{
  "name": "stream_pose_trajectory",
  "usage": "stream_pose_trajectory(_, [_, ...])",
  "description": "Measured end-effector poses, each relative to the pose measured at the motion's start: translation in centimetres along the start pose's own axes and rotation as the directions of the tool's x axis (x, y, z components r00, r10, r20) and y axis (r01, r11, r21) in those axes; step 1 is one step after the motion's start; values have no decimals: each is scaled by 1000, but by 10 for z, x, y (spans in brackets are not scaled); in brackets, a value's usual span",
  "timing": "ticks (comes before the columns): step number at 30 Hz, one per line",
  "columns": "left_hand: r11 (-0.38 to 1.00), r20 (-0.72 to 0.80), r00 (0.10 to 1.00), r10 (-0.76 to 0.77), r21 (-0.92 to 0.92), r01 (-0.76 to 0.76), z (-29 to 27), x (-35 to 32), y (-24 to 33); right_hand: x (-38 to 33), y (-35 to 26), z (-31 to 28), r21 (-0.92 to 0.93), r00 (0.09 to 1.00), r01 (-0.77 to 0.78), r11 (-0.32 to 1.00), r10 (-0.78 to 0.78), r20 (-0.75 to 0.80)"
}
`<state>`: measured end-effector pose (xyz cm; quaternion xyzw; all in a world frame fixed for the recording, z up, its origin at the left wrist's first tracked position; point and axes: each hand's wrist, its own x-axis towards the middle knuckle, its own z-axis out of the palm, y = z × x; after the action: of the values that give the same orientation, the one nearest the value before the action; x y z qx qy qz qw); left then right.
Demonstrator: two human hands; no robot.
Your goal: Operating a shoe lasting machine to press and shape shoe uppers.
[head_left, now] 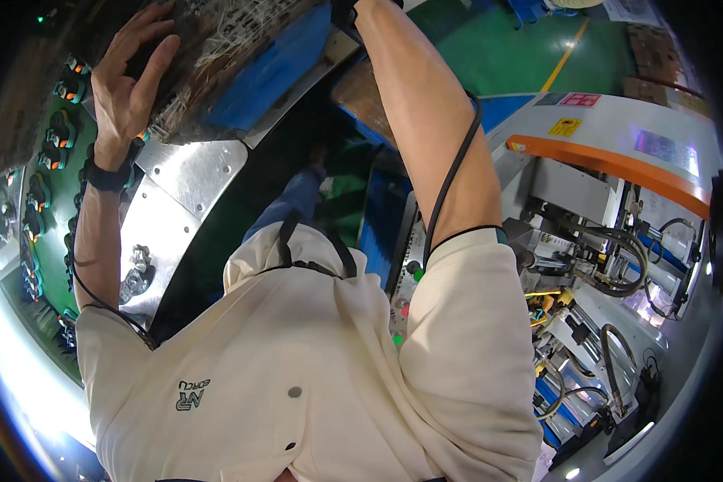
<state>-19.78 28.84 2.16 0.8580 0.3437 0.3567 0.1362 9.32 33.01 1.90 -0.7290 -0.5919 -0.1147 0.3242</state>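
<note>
My left hand point(128, 88) is at the upper left, its fingers stretched out and the thumb apart, and I see nothing in its grasp. It lies over or against a dark, scuffed surface point(209, 40) streaked with pale threads or glue; whether it touches cannot be told. A blue panel point(273, 76) runs along that surface's near side. Below the hand is a shiny metal plate point(189, 177) with small holes. My right forearm point(418, 88) reaches up to the top edge, where a dark wristband shows; the right hand itself is out of the frame.
Several dark shoes point(60, 128) with orange and teal parts line a green surface at the left. Crumpled silvery material point(136, 273) lies on the metal. At the right stands a machine point(602, 201) with an orange-edged cover, hoses and cylinders. A brown block point(365, 100) sits near my right forearm.
</note>
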Motion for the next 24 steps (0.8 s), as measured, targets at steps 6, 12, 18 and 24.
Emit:
stream_pose_trajectory(6, [1000, -5, 1000, 10, 28, -10, 2, 2, 1, 1, 1, -2, 35, 1000, -14, 999, 13, 15])
stream_pose_trajectory(12, [1000, 1, 1000, 14, 26, -14, 0, 0, -2, -1, -1, -4, 13, 1000, 9, 1000, -9, 12])
stream_pose_trajectory(18, [999, -4, 999, 47, 16, -47, 0, 2, -3, -1, -1, -6, 65, 998, -46, 997, 43, 43])
stream_pose_trajectory(24, [999, -6, 999, 44, 3, -44, 1, 3, -4, 1, 0, -5, 86, 1000, -12, 996, 10, 28])
